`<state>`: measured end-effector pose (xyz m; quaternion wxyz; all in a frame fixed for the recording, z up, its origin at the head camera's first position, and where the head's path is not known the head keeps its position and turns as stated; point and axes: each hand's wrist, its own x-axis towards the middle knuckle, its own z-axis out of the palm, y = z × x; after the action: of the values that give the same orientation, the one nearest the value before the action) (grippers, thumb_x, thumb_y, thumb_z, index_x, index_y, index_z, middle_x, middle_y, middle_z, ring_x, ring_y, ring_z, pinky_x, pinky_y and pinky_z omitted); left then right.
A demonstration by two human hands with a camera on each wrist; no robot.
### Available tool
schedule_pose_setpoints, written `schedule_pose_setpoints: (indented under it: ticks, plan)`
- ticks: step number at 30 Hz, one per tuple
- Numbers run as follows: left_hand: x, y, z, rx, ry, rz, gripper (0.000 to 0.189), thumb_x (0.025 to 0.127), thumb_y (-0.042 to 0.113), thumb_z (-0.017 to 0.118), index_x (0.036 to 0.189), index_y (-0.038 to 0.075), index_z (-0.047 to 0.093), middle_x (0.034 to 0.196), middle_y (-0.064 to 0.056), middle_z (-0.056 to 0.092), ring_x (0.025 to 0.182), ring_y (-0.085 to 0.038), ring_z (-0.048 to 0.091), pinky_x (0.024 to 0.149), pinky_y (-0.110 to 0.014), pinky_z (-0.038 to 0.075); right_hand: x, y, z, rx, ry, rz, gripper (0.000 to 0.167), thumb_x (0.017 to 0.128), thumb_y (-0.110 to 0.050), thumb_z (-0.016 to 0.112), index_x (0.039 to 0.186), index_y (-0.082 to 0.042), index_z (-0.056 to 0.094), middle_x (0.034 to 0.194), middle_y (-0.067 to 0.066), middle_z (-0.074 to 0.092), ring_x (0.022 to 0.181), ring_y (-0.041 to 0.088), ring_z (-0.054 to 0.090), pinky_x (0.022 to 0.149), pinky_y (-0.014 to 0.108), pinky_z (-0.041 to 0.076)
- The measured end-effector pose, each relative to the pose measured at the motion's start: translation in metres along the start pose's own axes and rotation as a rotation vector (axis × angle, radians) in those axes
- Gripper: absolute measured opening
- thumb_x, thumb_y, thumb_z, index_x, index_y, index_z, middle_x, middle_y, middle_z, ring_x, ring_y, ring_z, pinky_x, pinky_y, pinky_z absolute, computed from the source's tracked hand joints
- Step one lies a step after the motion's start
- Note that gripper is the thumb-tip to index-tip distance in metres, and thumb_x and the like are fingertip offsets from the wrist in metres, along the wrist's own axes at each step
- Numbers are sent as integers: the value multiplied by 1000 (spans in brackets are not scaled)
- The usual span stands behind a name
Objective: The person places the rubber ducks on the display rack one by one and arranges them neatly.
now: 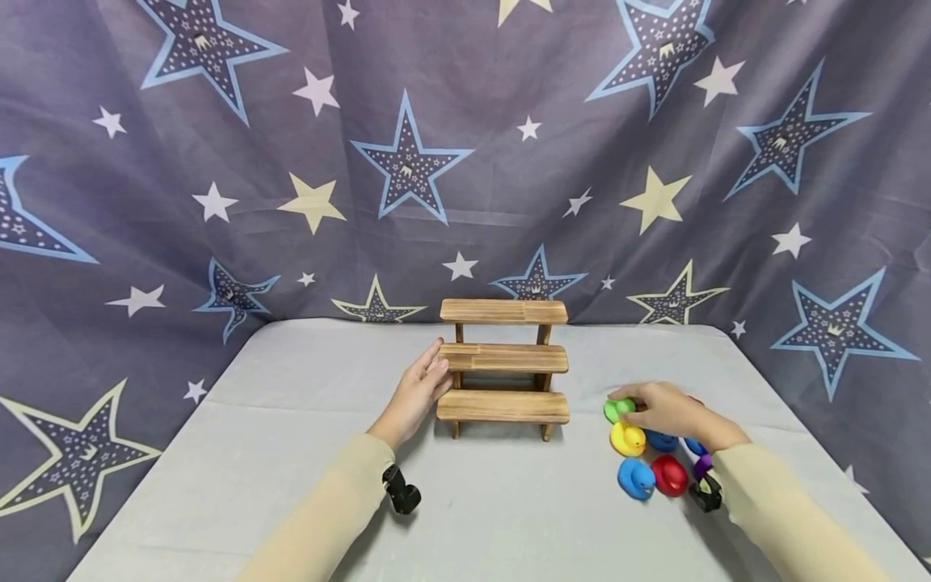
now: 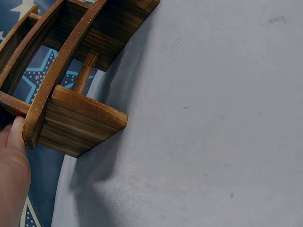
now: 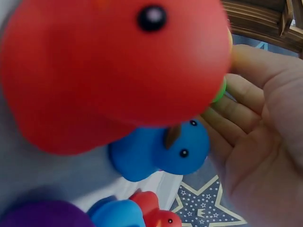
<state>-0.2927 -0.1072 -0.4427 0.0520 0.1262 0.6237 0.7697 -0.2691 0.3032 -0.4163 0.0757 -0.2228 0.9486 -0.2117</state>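
Observation:
A three-tier wooden step shelf [image 1: 503, 406] stands in the middle of the table in the head view. My left hand [image 1: 413, 398] touches its left end near the middle tier, with fingers extended. In the left wrist view, a digit of that hand meets the edge of the shelf [image 2: 85, 125]. To the right, my right hand [image 1: 671, 410] pinches a green rubber duck [image 1: 617, 410] between thumb and fingers. Just in front of it sits a yellow duck [image 1: 627, 439]. The right wrist view shows only a sliver of the green duck [image 3: 219, 91] behind the fingers.
Around my right hand are a light blue duck [image 1: 636, 478], a red duck [image 1: 669, 475], darker blue ducks [image 1: 663, 440] and a purple one [image 1: 701, 466], partly under the wrist. A star-patterned curtain [image 1: 465, 73] hangs behind the cloth-covered table [image 1: 509, 517].

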Motion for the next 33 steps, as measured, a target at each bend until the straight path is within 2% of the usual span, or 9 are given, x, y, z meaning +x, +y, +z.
schedule_pose_setpoints:
  ticks: [2, 7, 9, 12, 15, 24, 29, 33]
  plan:
    - [0, -1, 0, 0, 9, -5, 61, 107, 13, 45, 161, 7, 16, 164, -19, 16, 146, -32, 29, 112, -32, 40, 1, 1, 0, 3, -14, 8, 38, 90, -16, 73, 126, -2, 69, 115, 13, 69, 86, 18, 55, 73, 35, 50]
    - [0, -2, -2, -4, 9, -2, 60, 107, 13, 45, 161, 7, 16, 164, -20, 16, 147, -32, 28, 113, -33, 39, 4, 1, 0, -19, -33, 4, 44, 82, -3, 74, 126, -3, 69, 107, 9, 67, 81, 20, 50, 68, 34, 44]
    - [0, -3, -2, -2, 6, 1, 60, 108, 12, 44, 160, 6, 16, 163, -21, 15, 147, -33, 27, 113, -35, 38, 5, 1, 2, -45, -20, -19, 44, 80, -1, 75, 124, -4, 69, 105, 8, 67, 83, 21, 52, 69, 35, 46]
    - [1, -4, -2, 1, 11, -2, 60, 108, 13, 44, 160, 6, 17, 163, -22, 15, 147, -33, 27, 114, -36, 38, 7, 2, 5, -83, 7, -62, 41, 81, -2, 78, 121, -2, 70, 109, 11, 69, 86, 22, 54, 74, 37, 51]
    - [1, -4, -2, 8, 7, 5, 60, 108, 13, 44, 160, 5, 16, 163, -23, 14, 147, -34, 26, 114, -37, 37, 7, 3, 8, -93, 26, -68, 39, 82, -3, 78, 120, -3, 70, 112, 12, 69, 88, 22, 56, 77, 40, 54]
    - [-2, -1, 1, 7, 5, -9, 60, 108, 14, 44, 161, 7, 16, 164, -21, 15, 147, -32, 26, 115, -37, 36, 6, 5, 9, -74, 18, -42, 42, 84, -9, 79, 124, -3, 68, 115, 12, 68, 90, 21, 57, 78, 41, 54]
    - [-1, -1, 2, 10, 2, -9, 61, 108, 15, 44, 161, 7, 15, 163, -20, 17, 146, -32, 29, 114, -34, 37, 5, 3, 4, -48, 21, 0, 45, 84, -13, 80, 126, -3, 67, 116, 14, 68, 94, 21, 60, 85, 48, 57]
    - [0, -1, 2, 8, -2, -2, 60, 108, 14, 43, 161, 6, 14, 163, -21, 17, 146, -33, 29, 115, -36, 37, 4, -1, -3, -31, 35, 4, 46, 84, -13, 80, 127, -3, 67, 112, 11, 68, 91, 20, 59, 84, 47, 57]
